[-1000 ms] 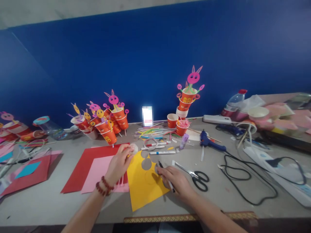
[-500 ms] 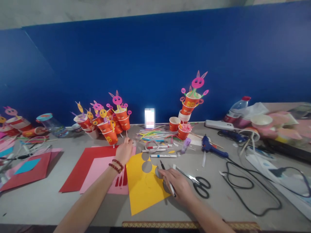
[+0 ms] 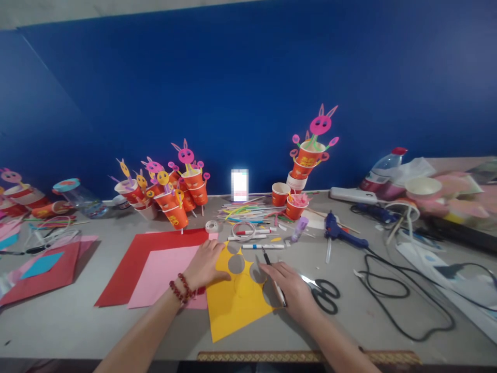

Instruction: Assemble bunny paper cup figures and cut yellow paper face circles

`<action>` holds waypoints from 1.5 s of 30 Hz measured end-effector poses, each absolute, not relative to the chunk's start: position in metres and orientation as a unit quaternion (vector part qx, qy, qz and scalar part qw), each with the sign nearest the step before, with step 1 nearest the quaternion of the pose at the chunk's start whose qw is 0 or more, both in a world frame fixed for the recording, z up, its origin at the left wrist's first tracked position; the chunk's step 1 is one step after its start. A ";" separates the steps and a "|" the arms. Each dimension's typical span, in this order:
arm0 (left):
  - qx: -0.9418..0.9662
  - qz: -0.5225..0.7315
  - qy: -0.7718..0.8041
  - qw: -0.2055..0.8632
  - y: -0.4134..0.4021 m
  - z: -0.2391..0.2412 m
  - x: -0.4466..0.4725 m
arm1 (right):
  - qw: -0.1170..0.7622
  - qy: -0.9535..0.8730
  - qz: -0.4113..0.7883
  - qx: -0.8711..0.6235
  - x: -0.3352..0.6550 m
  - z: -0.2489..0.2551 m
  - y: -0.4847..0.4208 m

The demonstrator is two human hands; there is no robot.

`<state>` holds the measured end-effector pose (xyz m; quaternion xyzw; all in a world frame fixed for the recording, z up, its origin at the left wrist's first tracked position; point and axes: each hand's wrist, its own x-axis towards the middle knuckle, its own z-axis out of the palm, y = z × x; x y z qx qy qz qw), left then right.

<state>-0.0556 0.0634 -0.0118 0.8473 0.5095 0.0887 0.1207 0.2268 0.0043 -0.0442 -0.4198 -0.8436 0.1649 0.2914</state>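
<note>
My left hand, with a beaded bracelet on its wrist, lies with fingers apart on the left edge of the yellow paper. Round pieces are cut out of that paper's upper and right edges, and a faint circle is drawn on it. In my right hand is a black-and-white pen, its dark end pointing up and away. This hand rests at the sheet's right edge. Scissors with black handles lie just right of it, their blades partly hidden. Pink paper and red paper lie to the left.
A white tape roll, markers and a pile of pipe cleaners lie beyond the paper. Decorated cups stand behind, left and right. A blue glue gun and its black cord lie at right.
My left hand has come back from beside the tape roll and down onto the yellow paper, uncovering the roll. My right hand still holds the pen, slightly shifted right. The view has shifted slightly.
</note>
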 end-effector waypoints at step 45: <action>0.881 0.169 0.412 0.159 0.050 -0.022 -0.033 | 0.128 -0.893 -0.035 -0.431 0.300 -0.038 0.024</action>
